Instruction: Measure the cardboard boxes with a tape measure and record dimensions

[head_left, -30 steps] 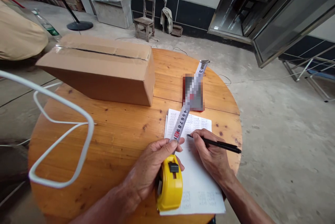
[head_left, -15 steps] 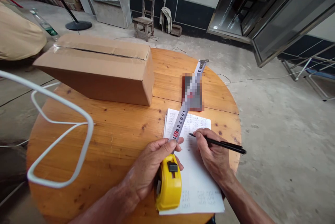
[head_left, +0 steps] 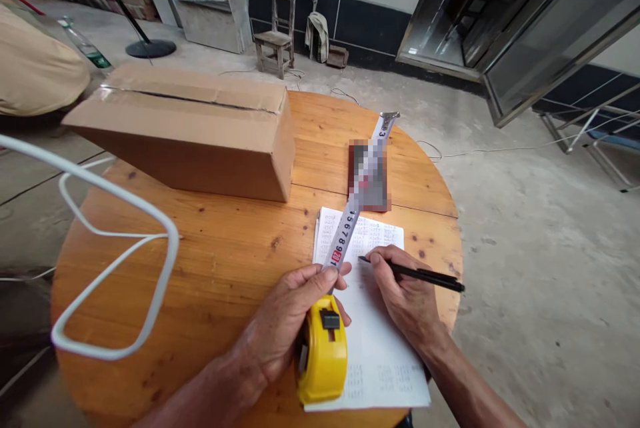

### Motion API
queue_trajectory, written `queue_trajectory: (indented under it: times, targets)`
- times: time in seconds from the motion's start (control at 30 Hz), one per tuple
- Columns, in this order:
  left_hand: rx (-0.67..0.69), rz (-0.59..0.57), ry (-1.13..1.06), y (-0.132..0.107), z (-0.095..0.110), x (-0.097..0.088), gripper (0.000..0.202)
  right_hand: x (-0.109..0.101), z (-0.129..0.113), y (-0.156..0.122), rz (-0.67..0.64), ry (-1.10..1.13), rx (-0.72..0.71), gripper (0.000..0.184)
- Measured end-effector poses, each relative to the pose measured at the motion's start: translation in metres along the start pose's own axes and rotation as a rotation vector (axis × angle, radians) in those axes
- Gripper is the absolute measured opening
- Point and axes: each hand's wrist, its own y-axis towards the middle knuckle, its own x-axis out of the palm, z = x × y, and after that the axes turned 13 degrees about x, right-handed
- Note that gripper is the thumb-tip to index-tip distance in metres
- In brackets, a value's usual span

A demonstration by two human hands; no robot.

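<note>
My left hand [head_left: 300, 308] is closed on a yellow tape measure [head_left: 325, 355], its thumb pressing the blade near the red 20 mark. The pulled-out blade [head_left: 345, 228] slants up and away to a metal hook at its far end. It passes over the paper and a dark flat object with a reddish edge [head_left: 380, 198], blurred in the picture. In my right hand [head_left: 407, 291] a black pen [head_left: 430, 276] is pinched, its tip at the sheet. The white paper [head_left: 370, 348] carries rows of small handwriting at top and bottom.
A closed cardboard box [head_left: 220, 155] stands at the left back of the round wooden table [head_left: 240, 268]. A white bent tube [head_left: 173, 261] loops over the table's left side. Beyond are a small wooden chair [head_left: 276, 38] and a glass door [head_left: 555, 35].
The pen and my right hand have shifted slightly left along the paper. My left hand and the tape measure look unchanged.
</note>
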Motion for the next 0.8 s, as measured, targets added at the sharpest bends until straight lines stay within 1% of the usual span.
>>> queue_trajectory:
  times: [0.13, 0.33, 0.57, 0.8]
  targets:
    - [-0.012, 0.014, 0.018, 0.0, 0.0004, 0.0011, 0.023, -0.0006, -0.0005, 0.0004, 0.0, 0.013, 0.031, 0.018]
    - [-0.014, 0.015, 0.007, -0.0006, -0.0001, 0.0005, 0.024, -0.001, -0.0006, 0.0008, 0.014, -0.028, -0.014, 0.018]
    - [-0.015, 0.028, 0.001, 0.0003, -0.0007, -0.0006, 0.025, -0.004, 0.0039, -0.0027, 0.079, 0.104, 0.101, 0.018]
    - [-0.046, 0.048, -0.041, 0.0004, 0.0011, 0.0003, 0.031, -0.0023, 0.0057, -0.0012, 0.041, 0.08, 0.141, 0.019]
